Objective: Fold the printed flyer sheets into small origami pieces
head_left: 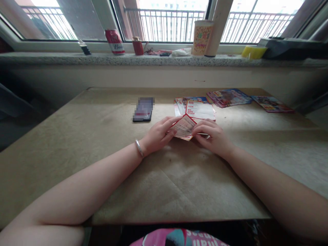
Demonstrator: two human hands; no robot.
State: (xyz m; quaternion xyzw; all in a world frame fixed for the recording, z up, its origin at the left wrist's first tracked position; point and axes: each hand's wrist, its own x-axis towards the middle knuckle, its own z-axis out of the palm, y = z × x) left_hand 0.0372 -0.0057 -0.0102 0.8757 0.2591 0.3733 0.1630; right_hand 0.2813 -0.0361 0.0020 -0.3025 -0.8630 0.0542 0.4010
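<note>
A folded red-and-white paper leaflet (183, 127) lies tilted on the brown paper-covered table (102, 143). My left hand (158, 135), with a silver bangle on the wrist, pinches the leaflet's left edge. The fingers of my right hand (213, 136) are curled and press on its right side. Just behind the hands lies a small stack of flat leaflets (197, 108).
A dark phone (142, 110) lies left of the leaflets. More colourful leaflets (229, 97) and another one (271, 104) lie at the back right. The windowsill holds a red can (114, 41), a red lighter (137, 46), a paper cup (202, 37) and a yellow sponge (253, 52).
</note>
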